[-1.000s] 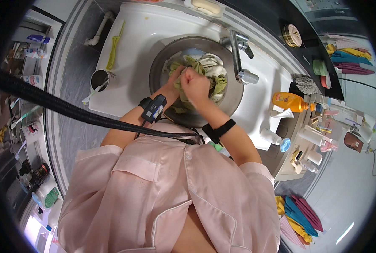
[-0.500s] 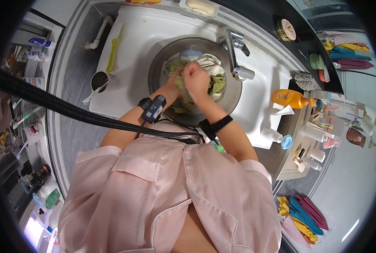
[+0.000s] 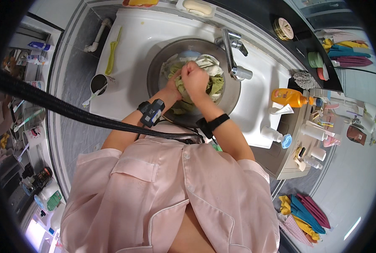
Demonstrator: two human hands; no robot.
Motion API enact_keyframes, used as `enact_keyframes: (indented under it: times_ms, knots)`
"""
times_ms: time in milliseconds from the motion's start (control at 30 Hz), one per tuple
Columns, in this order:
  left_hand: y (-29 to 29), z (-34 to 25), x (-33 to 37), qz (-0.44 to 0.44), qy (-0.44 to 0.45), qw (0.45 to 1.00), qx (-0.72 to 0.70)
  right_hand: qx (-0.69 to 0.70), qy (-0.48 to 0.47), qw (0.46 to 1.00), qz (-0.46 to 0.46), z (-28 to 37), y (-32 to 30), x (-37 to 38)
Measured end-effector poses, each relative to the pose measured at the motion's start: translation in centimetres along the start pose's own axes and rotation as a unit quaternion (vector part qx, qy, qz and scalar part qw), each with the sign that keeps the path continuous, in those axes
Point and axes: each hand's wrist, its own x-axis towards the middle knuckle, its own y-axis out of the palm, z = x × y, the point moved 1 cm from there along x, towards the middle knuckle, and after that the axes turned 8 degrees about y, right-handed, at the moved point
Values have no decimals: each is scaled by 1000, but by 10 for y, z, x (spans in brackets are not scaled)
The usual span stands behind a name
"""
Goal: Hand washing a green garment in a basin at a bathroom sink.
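A wide metal basin point(image 3: 233, 99) sits in the white sink. In it lies a wet-looking bundle of fabric, a green and white patterned garment point(image 3: 215, 84), partly under water. My right hand point(image 3: 195, 80) is closed in a fist over the middle of the bundle, gripping a bunched part of the green cloth. Just left of it, my left hand point(image 3: 172, 89) holds the same garment from the side; its fingers are mostly hidden by the cloth and my right hand. Both wrists wear black straps.
A chrome faucet point(image 3: 234, 55) reaches over the basin's right side. A green toothbrush-like brush point(image 3: 112, 57) and a cup point(image 3: 100, 83) with a toothbrush stand at the sink's left. An orange bottle point(image 3: 289, 98) and a white bottle point(image 3: 271, 134) lie at the right edge. Soap point(image 3: 198, 7) sits behind.
My hands stay on the garment, and my right fist has shifted very slightly toward the left. The whole view has moved a little.
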Motion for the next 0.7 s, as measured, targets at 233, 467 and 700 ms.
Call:
enact_keyframes:
  times_ms: [233, 467, 700]
  knots:
    - [18, -16, -34, 193, 339, 740, 548, 93, -77, 992, 32, 15, 1, -32]
    - [34, 11, -9, -67, 33, 996, 58, -21, 68, 994, -82, -43, 2, 6]
    - [15, -12, -25, 204, 165, 924, 277, 137, -149, 979, 23, 24, -15, -41]
